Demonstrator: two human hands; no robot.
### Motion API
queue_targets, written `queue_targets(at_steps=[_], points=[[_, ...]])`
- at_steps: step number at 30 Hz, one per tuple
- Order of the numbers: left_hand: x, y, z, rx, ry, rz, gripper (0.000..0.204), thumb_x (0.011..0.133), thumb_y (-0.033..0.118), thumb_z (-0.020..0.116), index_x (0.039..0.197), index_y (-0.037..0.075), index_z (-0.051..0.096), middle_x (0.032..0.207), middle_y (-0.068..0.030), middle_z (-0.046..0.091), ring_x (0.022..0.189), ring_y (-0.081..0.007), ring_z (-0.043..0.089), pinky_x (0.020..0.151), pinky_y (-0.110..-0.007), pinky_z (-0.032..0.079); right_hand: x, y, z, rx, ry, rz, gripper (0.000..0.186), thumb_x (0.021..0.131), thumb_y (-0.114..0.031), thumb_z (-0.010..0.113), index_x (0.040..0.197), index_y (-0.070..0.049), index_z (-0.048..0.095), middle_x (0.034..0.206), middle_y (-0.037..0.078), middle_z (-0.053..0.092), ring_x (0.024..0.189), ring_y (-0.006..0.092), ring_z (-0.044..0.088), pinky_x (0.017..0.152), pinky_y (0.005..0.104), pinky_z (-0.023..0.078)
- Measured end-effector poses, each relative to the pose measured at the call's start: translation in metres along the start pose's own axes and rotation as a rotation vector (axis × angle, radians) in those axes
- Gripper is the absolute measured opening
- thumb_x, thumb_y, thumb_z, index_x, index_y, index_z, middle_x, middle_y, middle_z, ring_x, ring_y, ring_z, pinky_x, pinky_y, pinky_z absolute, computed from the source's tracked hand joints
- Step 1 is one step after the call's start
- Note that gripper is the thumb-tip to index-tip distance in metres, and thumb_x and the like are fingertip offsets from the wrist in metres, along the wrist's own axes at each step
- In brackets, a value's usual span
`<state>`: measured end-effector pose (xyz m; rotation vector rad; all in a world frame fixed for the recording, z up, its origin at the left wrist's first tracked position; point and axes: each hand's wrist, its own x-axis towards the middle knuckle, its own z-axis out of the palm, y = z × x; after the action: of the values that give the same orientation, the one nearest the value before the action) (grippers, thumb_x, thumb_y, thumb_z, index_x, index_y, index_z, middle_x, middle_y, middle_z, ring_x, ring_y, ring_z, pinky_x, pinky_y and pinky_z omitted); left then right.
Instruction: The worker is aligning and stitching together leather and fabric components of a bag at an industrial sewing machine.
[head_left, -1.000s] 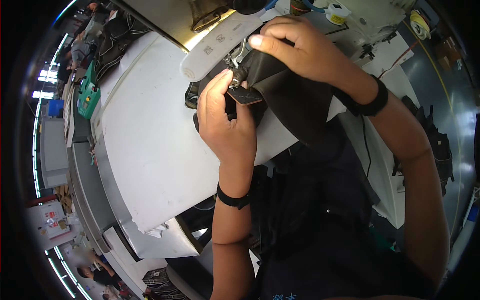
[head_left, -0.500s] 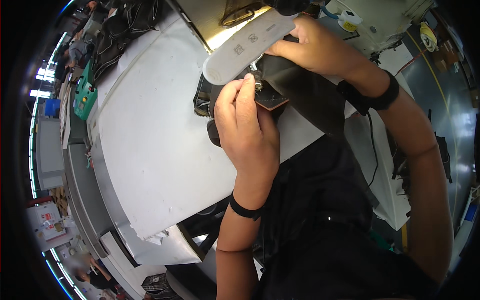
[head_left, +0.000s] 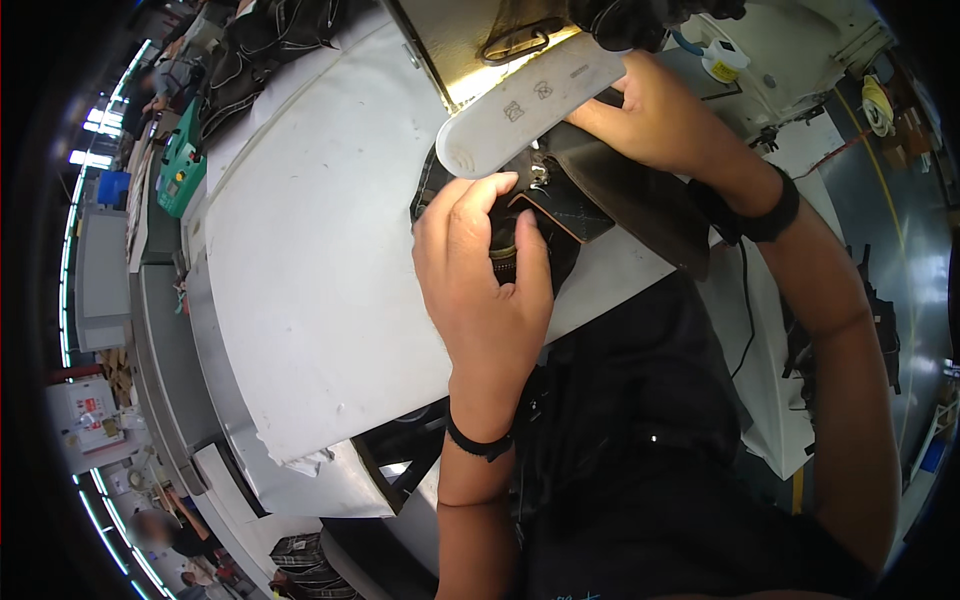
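Observed green case (head_left: 180, 165) at far left, near dark bags (head_left: 275, 40). Observed white table (head_left: 320, 280) next. Found left hand (head_left: 480, 265) over dark piece (head_left: 635, 195), thumb and forefinger spread wide, with zip (head_left: 503, 262) showing in the gap. Located dark piece on table, partly beneath grey arm (head_left: 530, 110), extending right below right hand (head_left: 655, 115). Noted brown-edged flap (head_left: 580, 212) just right of left thumb. Found right hand at upper part of dark piece; cannot tell finger state, with fingertips hidden behind grey arm. Noted bottle (head_left: 722, 62) beyond, and cable (head_left: 743, 310) below.
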<state>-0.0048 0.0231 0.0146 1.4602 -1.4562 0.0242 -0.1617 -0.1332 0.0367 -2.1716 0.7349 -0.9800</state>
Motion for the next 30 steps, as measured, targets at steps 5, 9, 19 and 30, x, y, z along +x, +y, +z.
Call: queue_targets(at_steps=[5, 9, 19, 30], points=[[-0.002, -0.010, 0.015, 0.082, 0.041, 0.085, 0.038, 0.087, -0.008, 0.070, 0.123, 0.003, 0.070, 0.117, -0.0126, 0.070, 0.108, -0.0263, 0.067, 0.095, -0.035, 0.052, 0.003, 0.003, 0.004, 0.047, 0.018, -0.056, 0.023, 0.092, -0.021, 0.070, 0.094, 0.002, 0.071, 0.085, 0.014, 0.070, 0.081, 0.0237, 0.065, 0.077, 0.0354, 0.050], [0.001, -0.020, 0.016, 0.002, 0.078, 0.135, 0.038, 0.086, -0.010, 0.068, 0.121, 0.003, 0.071, 0.117, -0.0126, 0.071, 0.108, -0.0270, 0.067, 0.095, -0.036, 0.053, 0.000, 0.004, 0.003, 0.022, 0.018, -0.024, 0.023, 0.091, -0.020, 0.071, 0.095, 0.002, 0.071, 0.087, 0.015, 0.071, 0.081, 0.0259, 0.066, 0.076, 0.0360, 0.050], [-0.001, -0.002, 0.033, 0.225, 0.125, 0.156, 0.038, 0.082, 0.003, 0.074, 0.119, 0.003, 0.068, 0.118, -0.0093, 0.072, 0.111, -0.0280, 0.064, 0.102, -0.039, 0.045, 0.000, -0.003, 0.003, -0.003, 0.044, -0.070, 0.021, 0.091, -0.018, 0.071, 0.094, 0.003, 0.069, 0.095, 0.015, 0.071, 0.089, 0.0296, 0.068, 0.081, 0.0374, 0.052], [0.000, -0.003, 0.042, 0.057, 0.237, 0.110, 0.029, 0.081, 0.004, 0.081, 0.109, 0.002, 0.073, 0.104, -0.0087, 0.077, 0.101, -0.0254, 0.071, 0.097, -0.036, 0.051, -0.002, 0.000, 0.003, -0.032, 0.063, -0.121, 0.020, 0.091, -0.018, 0.070, 0.093, 0.002, 0.070, 0.095, 0.015, 0.072, 0.088, 0.0313, 0.069, 0.080, 0.0380, 0.052]])
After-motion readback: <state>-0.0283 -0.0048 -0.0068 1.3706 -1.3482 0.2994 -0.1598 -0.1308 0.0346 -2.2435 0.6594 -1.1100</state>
